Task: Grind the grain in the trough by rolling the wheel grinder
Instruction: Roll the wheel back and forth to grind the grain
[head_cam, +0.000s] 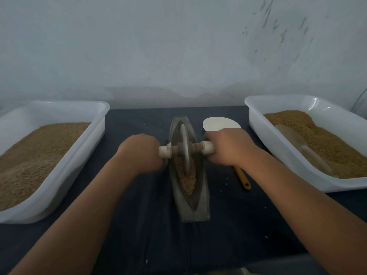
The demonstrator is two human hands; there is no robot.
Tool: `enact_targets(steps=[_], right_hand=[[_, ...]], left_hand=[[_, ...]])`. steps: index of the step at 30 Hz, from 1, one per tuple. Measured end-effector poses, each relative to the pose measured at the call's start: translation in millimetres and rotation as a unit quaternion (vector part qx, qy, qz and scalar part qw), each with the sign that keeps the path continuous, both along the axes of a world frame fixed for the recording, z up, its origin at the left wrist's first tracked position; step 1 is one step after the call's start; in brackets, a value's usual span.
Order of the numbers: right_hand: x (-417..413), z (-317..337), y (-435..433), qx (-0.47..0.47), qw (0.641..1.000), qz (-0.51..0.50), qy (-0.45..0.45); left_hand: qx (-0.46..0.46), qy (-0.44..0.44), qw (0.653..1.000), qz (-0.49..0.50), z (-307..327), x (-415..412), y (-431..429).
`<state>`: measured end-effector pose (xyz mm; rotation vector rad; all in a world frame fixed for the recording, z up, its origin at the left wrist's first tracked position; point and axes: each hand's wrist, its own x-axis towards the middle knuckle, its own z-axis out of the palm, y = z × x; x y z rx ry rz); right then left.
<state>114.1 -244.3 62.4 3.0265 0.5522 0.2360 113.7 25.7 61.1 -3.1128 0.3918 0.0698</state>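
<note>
A boat-shaped grey trough (pixel 200 203) lies lengthwise on the dark table in front of me. Brown grain (pixel 187 180) fills its groove on the near side. The wheel grinder (pixel 185 149), a grey disc on a wooden axle with white handle ends, stands upright in the groove near the trough's middle. My left hand (pixel 141 151) grips the left handle and my right hand (pixel 228 146) grips the right handle. The axle lies crosswise over the trough.
A white tub (pixel 65 171) of grain stands at the left. Another white tub (pixel 278 153) at the right holds grain and a clear scoop (pixel 303 147). A cream plate-like disc (pixel 218 123) and a yellow-handled tool (pixel 243 179) lie right of the trough. The wall is close behind.
</note>
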Motion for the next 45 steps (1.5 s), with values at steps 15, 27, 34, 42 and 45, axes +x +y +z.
enact_targets(steps=[15,27,34,42,45], right_hand=[[43.2,-10.3,8.1,-0.002,0.995,-0.067,-0.069],[-31.6,-9.8,-31.2,-0.026,0.998,-0.043,0.028],[22.7,-14.0,-9.7,-0.009,0.992,-0.082,-0.091],[-13.9,-11.6,-24.3,-0.026,0.999,-0.037,-0.025],[-41.1,-15.3,-34.4,-0.023,0.999,-0.024,-0.016]], left_hand=[[0.006,-0.086,0.995,0.043,3.0,27.9,-6.9],[0.052,-0.072,0.996,-0.034,-16.7,-26.0,15.9],[0.015,-0.057,0.998,0.03,-7.6,27.4,1.8],[0.011,-0.075,0.997,0.0,-21.2,-15.1,14.1],[0.027,-0.102,0.994,-0.025,-29.4,-27.0,20.3]])
